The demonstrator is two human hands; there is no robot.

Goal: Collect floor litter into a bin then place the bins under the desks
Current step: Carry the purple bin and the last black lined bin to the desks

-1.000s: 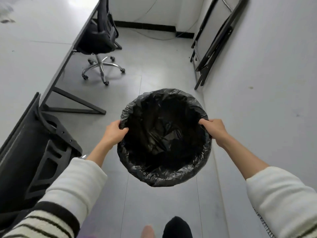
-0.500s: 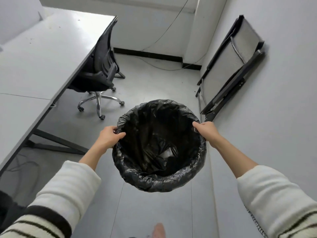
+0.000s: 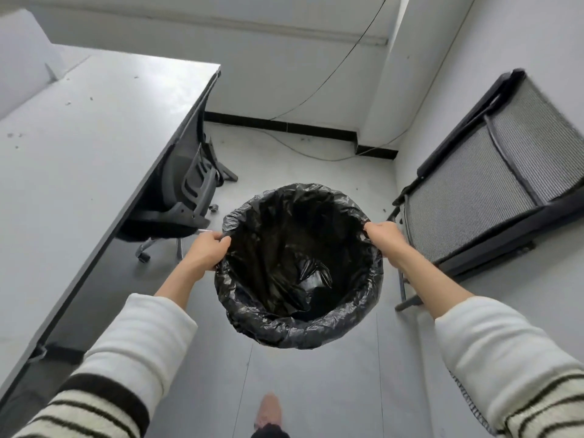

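Note:
A round bin [image 3: 303, 330] lined with a black plastic bag hangs in front of me above the grey floor. My left hand [image 3: 207, 251] grips its left rim, fingers curled over the liner. My right hand [image 3: 384, 237] grips the right rim the same way. Inside the bin I see only crumpled black liner; any litter in it is too dark to tell. A grey desk [image 3: 79, 172] stretches along the left.
A black office chair [image 3: 186, 200] is tucked under the desk's far end. A folded black-framed mesh cot [image 3: 493, 184] leans on the right wall. A thin cable [image 3: 316, 153] trails across the far floor. My foot [image 3: 268, 409] shows at the bottom.
I have walked forward carrying the bin in both hands. The desk, the chair and the folded cot have come closer, and the far wall now fills the top of the view.

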